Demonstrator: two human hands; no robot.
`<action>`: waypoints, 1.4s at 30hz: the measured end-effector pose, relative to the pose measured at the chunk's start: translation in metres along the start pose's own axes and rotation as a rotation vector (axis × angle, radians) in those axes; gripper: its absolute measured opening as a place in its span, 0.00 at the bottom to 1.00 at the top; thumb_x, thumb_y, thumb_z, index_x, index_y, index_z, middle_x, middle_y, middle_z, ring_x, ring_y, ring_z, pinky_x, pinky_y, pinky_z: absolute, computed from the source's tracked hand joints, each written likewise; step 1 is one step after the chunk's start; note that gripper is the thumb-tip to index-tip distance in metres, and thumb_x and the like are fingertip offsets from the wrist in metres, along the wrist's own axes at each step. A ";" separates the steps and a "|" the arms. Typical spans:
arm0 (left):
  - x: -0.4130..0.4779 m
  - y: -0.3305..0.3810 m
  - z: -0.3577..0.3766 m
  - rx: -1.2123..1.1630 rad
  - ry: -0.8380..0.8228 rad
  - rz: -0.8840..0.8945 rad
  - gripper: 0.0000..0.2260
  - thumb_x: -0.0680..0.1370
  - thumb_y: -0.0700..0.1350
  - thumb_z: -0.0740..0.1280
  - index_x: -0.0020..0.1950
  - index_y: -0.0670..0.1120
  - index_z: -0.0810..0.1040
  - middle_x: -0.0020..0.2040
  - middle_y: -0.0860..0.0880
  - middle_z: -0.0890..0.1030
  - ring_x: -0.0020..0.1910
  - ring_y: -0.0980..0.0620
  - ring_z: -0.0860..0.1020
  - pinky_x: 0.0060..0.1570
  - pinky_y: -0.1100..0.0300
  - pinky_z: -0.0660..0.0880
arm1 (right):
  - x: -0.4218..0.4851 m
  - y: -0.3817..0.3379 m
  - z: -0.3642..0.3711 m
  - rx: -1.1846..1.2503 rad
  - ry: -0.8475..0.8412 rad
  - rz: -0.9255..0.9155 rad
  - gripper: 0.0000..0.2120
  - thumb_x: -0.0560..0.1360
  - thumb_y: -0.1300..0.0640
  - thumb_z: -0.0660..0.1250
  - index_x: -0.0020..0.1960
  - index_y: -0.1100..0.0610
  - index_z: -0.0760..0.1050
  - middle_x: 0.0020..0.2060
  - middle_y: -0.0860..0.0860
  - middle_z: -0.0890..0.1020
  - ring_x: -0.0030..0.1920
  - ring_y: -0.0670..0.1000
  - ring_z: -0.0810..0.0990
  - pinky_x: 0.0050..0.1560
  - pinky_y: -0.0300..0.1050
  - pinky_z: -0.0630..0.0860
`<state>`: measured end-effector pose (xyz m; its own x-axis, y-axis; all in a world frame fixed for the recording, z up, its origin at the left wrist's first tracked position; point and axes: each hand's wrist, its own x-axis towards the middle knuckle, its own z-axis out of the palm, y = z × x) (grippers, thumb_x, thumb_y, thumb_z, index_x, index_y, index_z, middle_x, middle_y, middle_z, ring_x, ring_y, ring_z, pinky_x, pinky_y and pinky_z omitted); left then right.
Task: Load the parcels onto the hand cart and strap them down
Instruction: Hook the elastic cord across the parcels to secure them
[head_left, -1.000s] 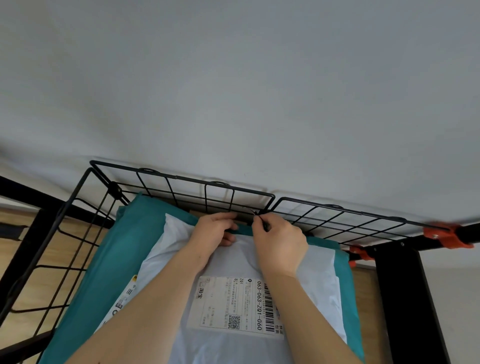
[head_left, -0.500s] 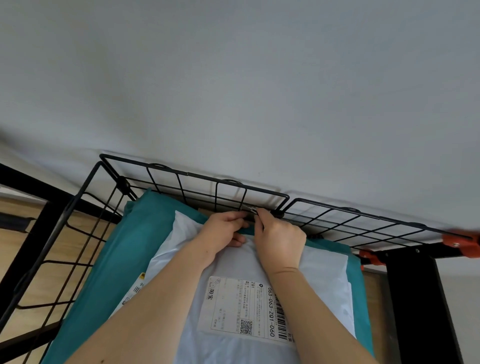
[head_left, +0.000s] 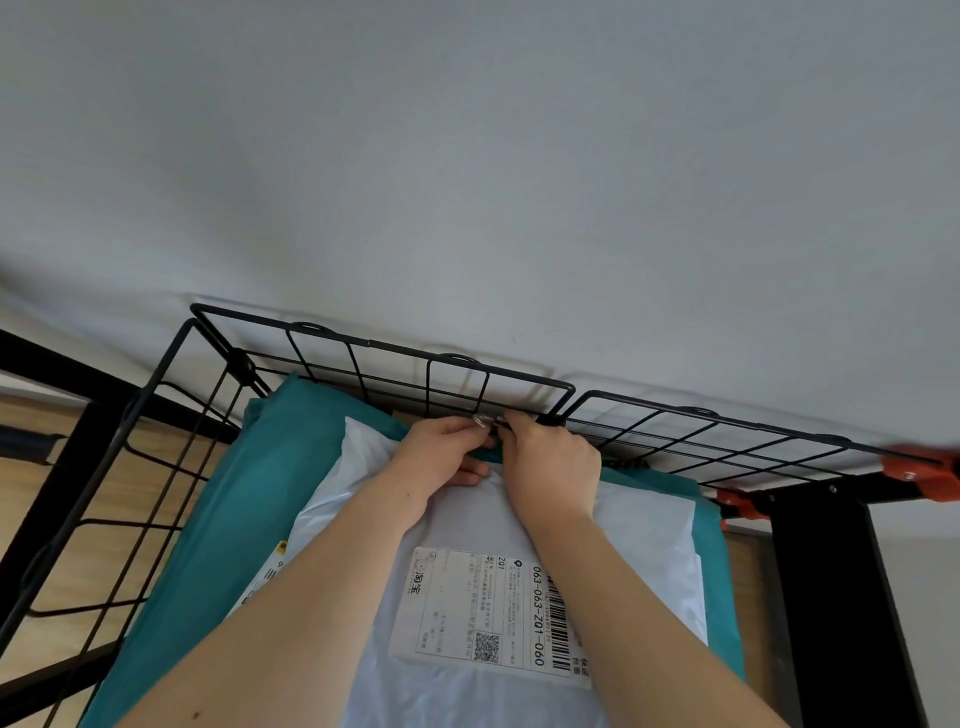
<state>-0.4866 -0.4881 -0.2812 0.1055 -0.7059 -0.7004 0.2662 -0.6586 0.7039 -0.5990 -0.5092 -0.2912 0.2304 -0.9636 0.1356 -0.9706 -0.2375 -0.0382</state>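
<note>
A white poly parcel (head_left: 639, 525) with a printed shipping label (head_left: 483, 613) lies on top of a teal parcel (head_left: 228, 509) inside the black wire cart (head_left: 395, 348). Both of my hands meet at the cart's far wire wall. My left hand (head_left: 441, 452) and my right hand (head_left: 550, 467) pinch a small metal hook (head_left: 485, 420) at the wire, fingers curled around it. The strap itself is hidden under my hands.
A white wall (head_left: 467, 156) stands right behind the cart. A black metal frame post (head_left: 826, 597) with orange clamps (head_left: 919, 470) is at the right. Wooden flooring (head_left: 31, 467) shows through the cart's left wire side.
My hands have stayed together at the far wire wall, shifting slightly right and up in view as my head moved. The parcels have not moved.
</note>
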 end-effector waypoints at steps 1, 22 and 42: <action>0.000 0.000 0.000 -0.002 0.010 -0.007 0.04 0.79 0.39 0.64 0.50 0.43 0.78 0.41 0.49 0.80 0.22 0.61 0.75 0.25 0.69 0.75 | -0.001 0.000 0.001 0.021 0.001 0.003 0.15 0.53 0.56 0.83 0.26 0.51 0.75 0.15 0.51 0.71 0.14 0.54 0.70 0.27 0.33 0.53; -0.007 0.007 -0.004 -0.395 0.124 -0.092 0.08 0.79 0.41 0.62 0.42 0.46 0.77 0.21 0.54 0.69 0.18 0.59 0.67 0.23 0.67 0.74 | -0.011 -0.003 0.005 0.100 0.076 0.084 0.17 0.50 0.63 0.82 0.24 0.53 0.74 0.13 0.50 0.68 0.13 0.53 0.66 0.29 0.29 0.44; 0.000 0.002 0.000 -0.301 0.155 -0.033 0.10 0.82 0.40 0.57 0.46 0.47 0.76 0.30 0.49 0.67 0.27 0.56 0.76 0.29 0.64 0.78 | -0.009 0.000 -0.003 0.117 0.361 -0.049 0.14 0.70 0.58 0.62 0.26 0.55 0.70 0.16 0.48 0.66 0.17 0.50 0.64 0.27 0.34 0.51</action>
<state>-0.4865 -0.4891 -0.2796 0.2303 -0.6227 -0.7478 0.5404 -0.5572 0.6304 -0.6015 -0.5002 -0.2892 0.2170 -0.8505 0.4792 -0.9399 -0.3146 -0.1327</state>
